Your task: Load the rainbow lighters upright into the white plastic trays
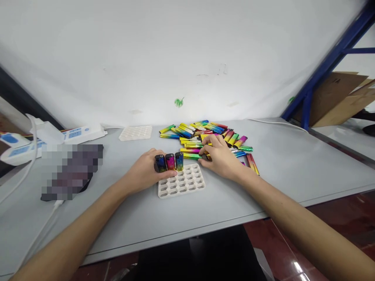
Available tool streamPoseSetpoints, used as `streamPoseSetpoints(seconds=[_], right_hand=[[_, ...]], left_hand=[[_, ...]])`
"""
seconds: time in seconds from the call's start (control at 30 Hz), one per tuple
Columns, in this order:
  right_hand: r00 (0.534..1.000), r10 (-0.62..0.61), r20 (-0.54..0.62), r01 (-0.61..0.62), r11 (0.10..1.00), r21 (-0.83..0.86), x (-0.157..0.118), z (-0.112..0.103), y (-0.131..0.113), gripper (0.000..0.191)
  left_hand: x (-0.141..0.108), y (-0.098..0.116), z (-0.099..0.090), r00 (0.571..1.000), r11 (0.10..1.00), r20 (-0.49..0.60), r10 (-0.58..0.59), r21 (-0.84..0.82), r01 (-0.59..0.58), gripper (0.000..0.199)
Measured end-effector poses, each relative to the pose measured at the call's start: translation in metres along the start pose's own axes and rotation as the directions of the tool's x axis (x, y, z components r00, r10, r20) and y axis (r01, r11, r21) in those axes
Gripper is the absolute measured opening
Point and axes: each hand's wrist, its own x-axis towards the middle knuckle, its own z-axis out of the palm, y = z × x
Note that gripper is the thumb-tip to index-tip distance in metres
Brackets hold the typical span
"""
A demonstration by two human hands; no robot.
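Three lighters stand upright side by side at the back left of a white tray with rows of oval holes (182, 183): a blue one (161, 164), a pink one (170, 162) and a blue-yellow one (179, 161). My left hand (145, 171) is closed about them, thumb across their front and fingers mostly hidden behind. Over the near side of a pile of shiny, many-coloured lighters (190, 130), my right hand (218, 158) has thumb and fingers bent around the dark end of a green-yellow lighter (191, 156) lying flat.
Another white holed tray (135, 133) lies at the back left by the wall. On the left are a power strip (79, 133), a pixelated dark object (73, 171) and a white cable (43, 226). A blue metal frame (307, 101) and cardboard (336, 97) stand at the right.
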Motion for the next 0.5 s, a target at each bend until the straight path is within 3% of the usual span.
streamPoseSetpoints(seconds=[0.13,0.3,0.5], right_hand=[[0.998,0.057,-0.004,-0.056,0.994,0.097,0.001,-0.006,0.0,0.01],[0.985,0.138,-0.101,-0.108,0.959,0.263,0.004,-0.014,-0.003,0.018],[0.937,0.335,-0.096,-0.232,0.807,0.543,0.004,-0.02,-0.008,0.033]], left_hand=[[0.001,0.002,-0.001,1.0,0.997,-0.013,0.027,0.074,-0.026,0.044],[0.001,0.007,-0.003,0.998,0.991,-0.009,0.055,0.123,-0.054,0.039],[0.0,0.007,-0.003,0.998,0.99,-0.006,0.069,0.128,-0.067,0.038]])
